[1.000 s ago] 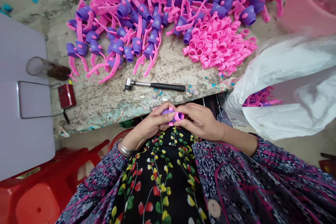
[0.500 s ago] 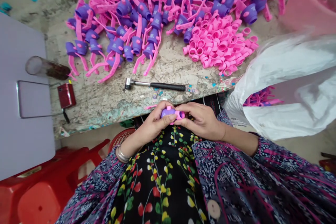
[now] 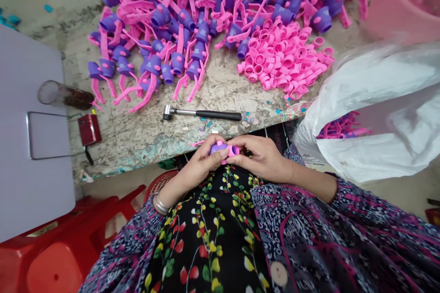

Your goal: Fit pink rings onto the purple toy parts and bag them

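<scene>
Between my two hands, above my lap at the table's near edge, is a purple plastic toy body (image 3: 217, 148) with pink arms. My left hand (image 3: 205, 159) is closed around the purple part, thumb on top. A pink ring (image 3: 234, 150) sits at the body's right end, and my right hand (image 3: 258, 158) pinches it between thumb and fingers. On the table lie a heap of pink rings (image 3: 288, 57) and a large pile of similar purple bodies with pink arms (image 3: 151, 62). A small hammer with a black handle (image 3: 218, 115) lies just beyond my hands.
To the right an open white sack (image 3: 378, 155) holds more pink and purple parts, with a pink bucket (image 3: 405, 9) behind it. A glass jar (image 3: 51, 94) and a red box-like device (image 3: 89, 129) are at left. Red plastic stools (image 3: 58, 256) stand below.
The camera view has shifted slightly. Both hands keep the same hold on the toy body and the pink ring; nothing else visibly differs.
</scene>
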`<state>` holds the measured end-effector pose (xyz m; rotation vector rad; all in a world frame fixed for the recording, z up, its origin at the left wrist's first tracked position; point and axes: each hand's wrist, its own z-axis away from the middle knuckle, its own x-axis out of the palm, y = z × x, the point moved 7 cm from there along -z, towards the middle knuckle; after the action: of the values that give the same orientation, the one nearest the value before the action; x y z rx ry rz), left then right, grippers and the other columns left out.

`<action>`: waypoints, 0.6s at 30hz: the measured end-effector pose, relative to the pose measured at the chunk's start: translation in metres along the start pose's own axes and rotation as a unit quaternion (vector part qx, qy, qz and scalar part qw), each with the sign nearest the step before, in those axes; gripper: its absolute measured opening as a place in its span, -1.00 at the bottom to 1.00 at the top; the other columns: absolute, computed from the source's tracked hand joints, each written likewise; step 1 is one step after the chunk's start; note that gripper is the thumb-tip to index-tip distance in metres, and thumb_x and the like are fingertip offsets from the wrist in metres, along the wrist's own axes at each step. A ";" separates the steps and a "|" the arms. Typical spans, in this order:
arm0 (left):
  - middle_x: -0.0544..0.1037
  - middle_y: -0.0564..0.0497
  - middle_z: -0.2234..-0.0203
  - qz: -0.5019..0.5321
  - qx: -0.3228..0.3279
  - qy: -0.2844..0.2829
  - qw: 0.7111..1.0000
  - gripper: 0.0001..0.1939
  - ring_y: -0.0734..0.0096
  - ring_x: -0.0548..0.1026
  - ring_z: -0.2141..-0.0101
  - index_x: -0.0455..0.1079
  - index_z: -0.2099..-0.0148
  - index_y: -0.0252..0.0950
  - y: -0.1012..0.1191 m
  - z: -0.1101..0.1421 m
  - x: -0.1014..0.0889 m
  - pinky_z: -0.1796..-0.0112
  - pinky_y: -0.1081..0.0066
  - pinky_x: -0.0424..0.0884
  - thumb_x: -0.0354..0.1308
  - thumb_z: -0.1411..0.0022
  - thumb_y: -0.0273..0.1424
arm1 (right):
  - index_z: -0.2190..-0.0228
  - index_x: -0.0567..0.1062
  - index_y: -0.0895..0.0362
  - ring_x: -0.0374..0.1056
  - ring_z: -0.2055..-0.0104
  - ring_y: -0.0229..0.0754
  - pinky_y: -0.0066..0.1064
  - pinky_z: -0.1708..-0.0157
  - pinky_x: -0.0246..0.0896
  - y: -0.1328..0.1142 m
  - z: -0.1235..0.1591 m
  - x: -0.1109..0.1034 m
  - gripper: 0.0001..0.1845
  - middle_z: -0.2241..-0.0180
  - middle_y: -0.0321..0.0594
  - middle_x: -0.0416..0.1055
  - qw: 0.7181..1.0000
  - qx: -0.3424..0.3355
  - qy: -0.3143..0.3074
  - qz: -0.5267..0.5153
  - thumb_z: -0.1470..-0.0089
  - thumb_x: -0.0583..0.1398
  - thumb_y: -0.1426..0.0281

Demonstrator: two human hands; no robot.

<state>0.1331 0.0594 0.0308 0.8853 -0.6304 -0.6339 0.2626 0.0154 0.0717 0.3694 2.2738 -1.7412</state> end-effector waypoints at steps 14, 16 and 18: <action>0.13 0.20 0.56 0.074 -0.032 -0.019 0.997 -0.72 0.62 0.00 0.60 0.22 0.23 -0.22 -0.002 -0.005 0.003 0.58 0.51 -0.14 0.21 -0.21 -0.18 | 0.15 0.49 0.16 0.40 0.37 -0.27 -0.44 0.33 0.28 -0.001 -0.001 0.001 -0.75 0.33 -0.23 0.52 1.000 -0.024 0.001 0.002 -0.21 0.21 0.26; 0.15 0.19 0.54 0.059 -0.014 -0.011 0.998 -0.76 0.61 0.02 0.58 0.24 0.22 -0.22 0.002 -0.005 0.002 0.57 0.51 -0.10 0.19 -0.23 -0.21 | 0.12 0.49 0.16 0.40 0.35 -0.25 -0.42 0.31 0.29 -0.003 -0.001 -0.001 -0.72 0.32 -0.21 0.51 0.999 -0.033 0.006 -0.007 -0.19 0.23 0.25; 0.18 0.17 0.51 0.029 0.009 -0.007 1.000 -0.77 0.59 0.06 0.56 0.27 0.18 -0.21 0.007 -0.004 0.002 0.55 0.51 -0.05 0.18 -0.25 -0.21 | 0.11 0.50 0.15 0.40 0.29 -0.22 -0.37 0.25 0.31 -0.005 -0.005 -0.006 -0.68 0.29 -0.17 0.49 0.999 -0.041 0.015 -0.022 -0.19 0.23 0.21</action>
<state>0.1391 0.0636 0.0352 0.8769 -0.6734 -0.5832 0.2664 0.0181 0.0797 0.3346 2.3835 -1.6667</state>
